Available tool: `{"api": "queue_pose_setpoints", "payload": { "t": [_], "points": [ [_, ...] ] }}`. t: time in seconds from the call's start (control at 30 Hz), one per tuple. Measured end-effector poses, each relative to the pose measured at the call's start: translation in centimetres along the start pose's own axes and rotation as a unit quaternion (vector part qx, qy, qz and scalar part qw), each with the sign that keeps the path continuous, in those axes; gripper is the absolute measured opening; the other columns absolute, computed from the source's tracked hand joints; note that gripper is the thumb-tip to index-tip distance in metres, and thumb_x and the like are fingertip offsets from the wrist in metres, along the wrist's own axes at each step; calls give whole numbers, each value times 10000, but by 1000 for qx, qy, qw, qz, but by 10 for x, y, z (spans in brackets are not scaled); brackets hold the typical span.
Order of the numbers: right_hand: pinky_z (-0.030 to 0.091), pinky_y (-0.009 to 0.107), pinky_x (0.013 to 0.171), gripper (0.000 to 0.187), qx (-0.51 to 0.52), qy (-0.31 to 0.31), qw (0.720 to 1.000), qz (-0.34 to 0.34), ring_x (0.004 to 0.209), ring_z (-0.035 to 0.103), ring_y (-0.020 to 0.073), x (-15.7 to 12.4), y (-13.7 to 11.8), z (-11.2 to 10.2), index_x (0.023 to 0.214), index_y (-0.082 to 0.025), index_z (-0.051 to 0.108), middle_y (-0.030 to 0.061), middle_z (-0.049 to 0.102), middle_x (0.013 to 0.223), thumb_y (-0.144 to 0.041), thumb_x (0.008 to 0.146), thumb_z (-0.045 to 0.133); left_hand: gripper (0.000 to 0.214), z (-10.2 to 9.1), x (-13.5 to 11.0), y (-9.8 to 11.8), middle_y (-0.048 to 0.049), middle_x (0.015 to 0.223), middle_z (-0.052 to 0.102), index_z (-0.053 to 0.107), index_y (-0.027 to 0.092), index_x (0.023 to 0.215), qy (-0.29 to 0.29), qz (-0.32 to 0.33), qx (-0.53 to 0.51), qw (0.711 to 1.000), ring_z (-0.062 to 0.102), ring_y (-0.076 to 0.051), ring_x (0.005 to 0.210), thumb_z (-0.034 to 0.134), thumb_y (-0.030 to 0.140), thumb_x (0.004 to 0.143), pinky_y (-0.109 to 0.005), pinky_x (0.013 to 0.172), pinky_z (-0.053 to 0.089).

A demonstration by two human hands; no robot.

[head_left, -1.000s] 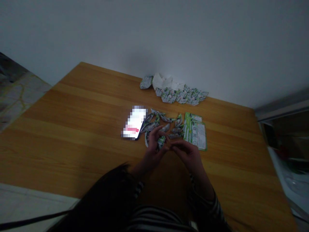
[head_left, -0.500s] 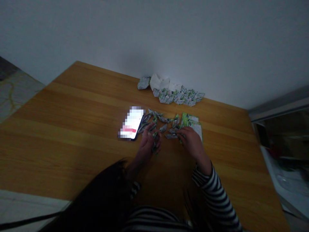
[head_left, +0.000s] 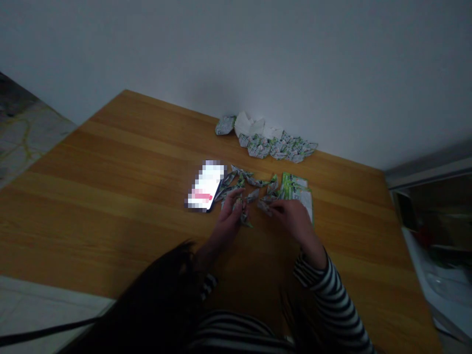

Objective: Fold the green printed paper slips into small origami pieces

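Observation:
My left hand (head_left: 227,220) is closed around a small folded paper piece (head_left: 245,220), printed green and white, whose pointed end sticks out below the fingers. With thumb and fingertips pinched, my right hand (head_left: 295,216) grips another folded paper piece (head_left: 264,206) a little above the table. Several loose folded pieces (head_left: 252,195) lie between and beyond both hands. Just past the right hand are flat green-and-white printed sheets (head_left: 304,196), partly covered by it. The fine folds are too dim to make out.
A lit phone (head_left: 207,184), its screen blurred out, lies left of the pieces on the wooden table (head_left: 140,162). Against the wall sit a cluster of joined folded papers (head_left: 278,146), white crumpled paper (head_left: 249,124) and a crumpled printed piece (head_left: 225,125).
My right hand has lifted a folded piece slightly from among the loose ones. My left hand keeps its piece, turned a little. The whole view has shifted slightly.

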State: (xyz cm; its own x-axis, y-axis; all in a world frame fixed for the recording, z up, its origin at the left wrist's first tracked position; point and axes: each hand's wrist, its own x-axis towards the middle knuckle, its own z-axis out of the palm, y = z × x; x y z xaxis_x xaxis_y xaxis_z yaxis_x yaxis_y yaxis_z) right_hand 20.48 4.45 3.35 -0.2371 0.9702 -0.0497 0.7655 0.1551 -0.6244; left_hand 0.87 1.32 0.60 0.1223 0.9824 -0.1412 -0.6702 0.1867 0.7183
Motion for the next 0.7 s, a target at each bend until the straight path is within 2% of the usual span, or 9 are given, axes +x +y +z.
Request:
{"api": "queue_pose_setpoints", "payload": {
  "t": [0.07,0.13,0.23,0.4,0.7],
  "points": [
    [513,296,634,131,145,12,989,32,690,694,209,-4,-9,2,832,-218,775,51,772,796,-295,827,670,385,-2,0,-1,17,809,493,514,235,1202,5,12,11,1000,504,-108,704,651,412,888,-232,629,436],
    [502,272,550,182,275,4,959,68,596,665,182,-9,-21,7,829,-190,766,40,744,709,-351,807,684,374,-3,1,-2,13,819,515,515,230,1193,5,18,16,1000,519,-113,721,639,420,895,-240,653,443],
    [479,245,497,181,359,-1,928,94,515,615,146,-14,-36,16,776,-180,755,12,693,604,-357,754,721,401,-3,0,-1,11,841,541,495,232,1218,1,5,12,1000,537,-119,722,615,451,904,-245,658,447],
    [492,240,466,195,393,-11,913,107,485,586,126,-14,-43,25,759,-178,751,20,712,644,-367,709,747,432,1,-3,3,-3,867,545,498,227,1209,16,-19,2,1000,531,-133,719,623,487,887,-252,635,442],
    [480,213,412,214,388,-9,913,124,447,550,102,-14,-44,22,775,-179,757,19,716,647,-377,695,763,411,-1,-3,1,9,876,516,495,239,1207,7,8,46,999,501,-128,720,580,508,907,-247,645,415]
  ]
}}
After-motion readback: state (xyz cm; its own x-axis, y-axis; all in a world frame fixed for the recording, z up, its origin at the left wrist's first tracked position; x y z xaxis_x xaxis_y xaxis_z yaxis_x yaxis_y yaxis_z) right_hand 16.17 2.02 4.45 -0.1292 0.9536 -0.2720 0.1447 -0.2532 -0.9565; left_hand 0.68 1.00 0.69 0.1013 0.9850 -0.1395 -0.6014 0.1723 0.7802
